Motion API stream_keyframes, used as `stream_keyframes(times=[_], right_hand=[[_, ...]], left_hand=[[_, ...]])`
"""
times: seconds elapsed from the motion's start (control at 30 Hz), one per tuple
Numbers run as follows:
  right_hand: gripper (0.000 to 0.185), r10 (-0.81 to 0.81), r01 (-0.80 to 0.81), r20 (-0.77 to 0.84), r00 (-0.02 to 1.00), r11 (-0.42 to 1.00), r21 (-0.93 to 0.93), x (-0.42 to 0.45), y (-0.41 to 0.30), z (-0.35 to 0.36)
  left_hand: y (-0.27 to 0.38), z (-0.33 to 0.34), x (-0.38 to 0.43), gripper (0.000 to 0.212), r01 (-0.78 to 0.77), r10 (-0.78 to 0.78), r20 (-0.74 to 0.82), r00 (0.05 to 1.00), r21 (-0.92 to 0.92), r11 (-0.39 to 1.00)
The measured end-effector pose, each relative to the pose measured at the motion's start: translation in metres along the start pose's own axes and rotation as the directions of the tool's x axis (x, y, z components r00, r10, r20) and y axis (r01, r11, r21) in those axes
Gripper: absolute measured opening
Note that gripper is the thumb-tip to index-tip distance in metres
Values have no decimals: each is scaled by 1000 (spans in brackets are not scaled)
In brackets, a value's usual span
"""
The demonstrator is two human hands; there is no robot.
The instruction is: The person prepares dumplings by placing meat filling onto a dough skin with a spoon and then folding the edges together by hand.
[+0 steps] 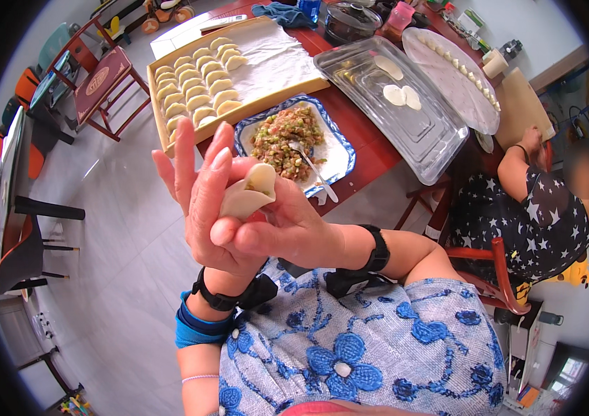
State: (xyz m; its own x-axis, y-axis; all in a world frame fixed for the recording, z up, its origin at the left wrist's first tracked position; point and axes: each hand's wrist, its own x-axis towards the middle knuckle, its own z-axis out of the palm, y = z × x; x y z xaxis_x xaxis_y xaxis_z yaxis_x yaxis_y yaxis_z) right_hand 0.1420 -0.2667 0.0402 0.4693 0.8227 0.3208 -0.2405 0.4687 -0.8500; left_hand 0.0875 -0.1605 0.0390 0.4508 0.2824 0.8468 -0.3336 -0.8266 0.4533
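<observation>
A dumpling (pixel 248 196) of pale dough, folded over and open at its upper right with some filling showing, is held in both hands in front of me. My left hand (pixel 203 208) supports it from the left, its other fingers spread upward. My right hand (pixel 294 223) grips its lower and right side, with thumb near my left thumb. Just beyond lies a blue-and-white square dish (pixel 343 156) of chopped filling (pixel 286 138), a metal spoon (pixel 315 169) resting in it. Rows of folded dumplings (pixel 198 86) stand in a cloth-lined wooden tray (pixel 156 112) behind the left hand.
A clear plastic tray (pixel 429 156) carries several dough wrappers (pixel 394 95). Past it, an oval board (pixel 447 86) bears a row of small dough pieces. A lidded glass pot (pixel 352 23) stands at the table's back. A co-worker (pixel 528 208) sits at the right, hands by a wooden board (pixel 520 106).
</observation>
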Motion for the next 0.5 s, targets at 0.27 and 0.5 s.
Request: stream_keyframes(times=[0.27, 0.5], right_hand=[[35, -281, 209, -90, 955, 859, -467, 3, -6, -10], [22, -566, 411, 47, 823, 537, -737, 7, 6, -21]], left_hand=[[3, 19, -10, 44, 57, -60, -29, 998, -89, 994], [13, 23, -20, 40, 247, -242, 55, 969, -319, 915]])
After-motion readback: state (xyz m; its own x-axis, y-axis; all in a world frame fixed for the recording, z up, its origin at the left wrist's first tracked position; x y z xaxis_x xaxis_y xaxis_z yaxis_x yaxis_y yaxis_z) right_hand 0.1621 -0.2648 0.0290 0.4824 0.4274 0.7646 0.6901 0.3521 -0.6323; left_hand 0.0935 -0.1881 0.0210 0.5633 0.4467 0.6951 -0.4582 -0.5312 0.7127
